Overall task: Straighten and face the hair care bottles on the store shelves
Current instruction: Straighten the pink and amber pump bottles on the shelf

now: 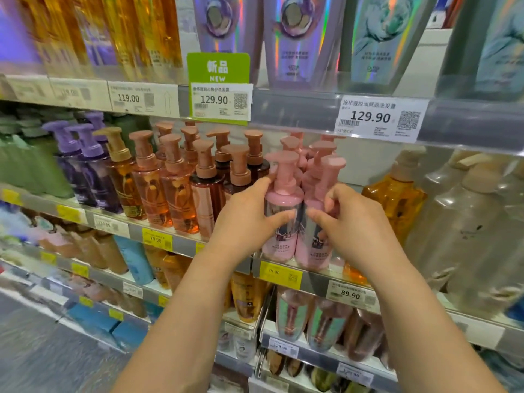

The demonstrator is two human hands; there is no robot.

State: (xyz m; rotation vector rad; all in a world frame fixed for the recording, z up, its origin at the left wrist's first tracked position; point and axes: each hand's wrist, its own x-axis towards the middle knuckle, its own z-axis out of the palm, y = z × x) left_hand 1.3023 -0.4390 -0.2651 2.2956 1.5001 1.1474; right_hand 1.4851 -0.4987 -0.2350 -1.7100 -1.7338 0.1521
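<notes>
Pink pump bottles (280,219), two at the near shelf edge (314,282), right of the amber row: your left hand (249,219) grasps one, right hand (351,219) the other. Turn them too hard and your fingers could tip either off the lip, or knock the pink ones behind.

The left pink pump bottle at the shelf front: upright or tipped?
Upright. The left pink pump bottle stands with its base at the shelf edge, pump on top, the left hand gripping its side.
</notes>
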